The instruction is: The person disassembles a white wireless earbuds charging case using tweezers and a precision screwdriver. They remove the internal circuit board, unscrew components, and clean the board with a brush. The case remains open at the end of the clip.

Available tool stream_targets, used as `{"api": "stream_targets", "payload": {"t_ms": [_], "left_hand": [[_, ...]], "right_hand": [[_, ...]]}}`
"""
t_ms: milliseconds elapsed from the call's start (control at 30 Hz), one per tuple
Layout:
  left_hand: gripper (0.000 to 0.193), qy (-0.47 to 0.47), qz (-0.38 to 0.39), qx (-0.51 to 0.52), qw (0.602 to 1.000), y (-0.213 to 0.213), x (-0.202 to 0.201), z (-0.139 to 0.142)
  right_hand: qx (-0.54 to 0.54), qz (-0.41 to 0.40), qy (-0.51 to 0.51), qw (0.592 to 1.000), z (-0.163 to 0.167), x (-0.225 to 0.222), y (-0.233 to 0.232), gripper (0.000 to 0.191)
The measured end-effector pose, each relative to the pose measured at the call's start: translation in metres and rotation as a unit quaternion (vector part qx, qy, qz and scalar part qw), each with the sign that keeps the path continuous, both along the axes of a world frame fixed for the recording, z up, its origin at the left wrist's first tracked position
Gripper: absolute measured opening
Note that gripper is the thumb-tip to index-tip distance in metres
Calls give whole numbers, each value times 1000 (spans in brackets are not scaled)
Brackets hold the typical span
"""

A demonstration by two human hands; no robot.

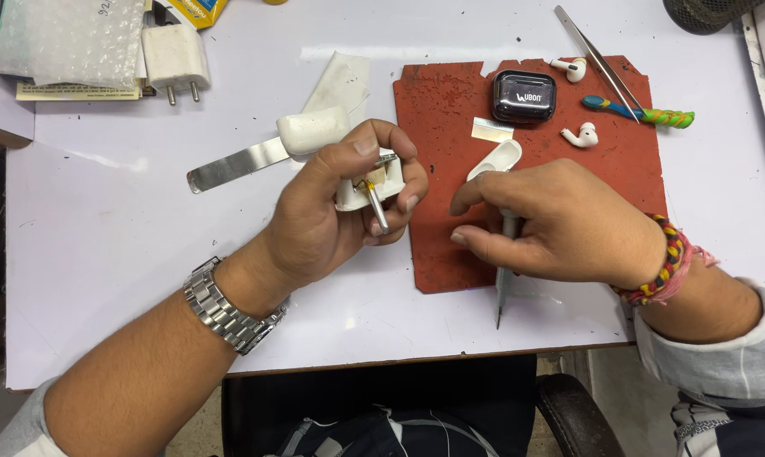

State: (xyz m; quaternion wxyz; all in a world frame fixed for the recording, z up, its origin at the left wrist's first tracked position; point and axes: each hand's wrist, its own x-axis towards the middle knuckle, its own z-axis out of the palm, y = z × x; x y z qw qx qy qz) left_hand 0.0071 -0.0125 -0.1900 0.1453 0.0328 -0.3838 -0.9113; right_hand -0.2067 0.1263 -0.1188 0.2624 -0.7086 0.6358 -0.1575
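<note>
My left hand [336, 207] grips a small opened white plastic case [372, 188] with a thin wire and a short metal cylinder showing between the fingers. My right hand [560, 222] rests on the red work mat [450, 110] and holds a pointed metal tool [503, 292] whose tip reaches past the mat toward the table's front edge. Just above the right fingers lies a white curved shell piece [498, 159]. A steel watch sits on the left wrist, a braided bracelet on the right.
On the mat lie a black glossy earbud case [523, 96], two white earbuds [582, 135], long tweezers [598, 61] and a blue-green handled tool [644, 112]. A metal blade with white handle [264, 152], a white plug adapter [176, 57] and bubble wrap [69, 38] sit further left.
</note>
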Motion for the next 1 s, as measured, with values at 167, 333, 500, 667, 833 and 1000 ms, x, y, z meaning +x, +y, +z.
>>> {"api": "stream_targets", "payload": {"t_ms": [167, 333, 500, 667, 833, 1000], "left_hand": [[43, -18, 4, -61, 998, 5, -3, 3], [51, -22, -3, -70, 997, 6, -2, 6], [61, -46, -17, -110, 993, 10, -1, 7], [64, -93, -32, -208, 973, 12, -4, 6], [54, -16, -86, -100, 991, 11, 0, 9], [68, -74, -107, -66, 989, 17, -3, 12]], "right_hand": [[-92, -22, 83, 992, -2, 0, -1, 25], [-176, -16, 69, 982, 1, 2, -3, 31], [-177, 20, -44, 983, 2, 6, 3, 38], [-229, 41, -77, 969, -4, 8, 4, 24], [-287, 55, -50, 955, -2, 7, 4, 23], [-313, 76, -43, 946, -1, 15, 6, 22]]}}
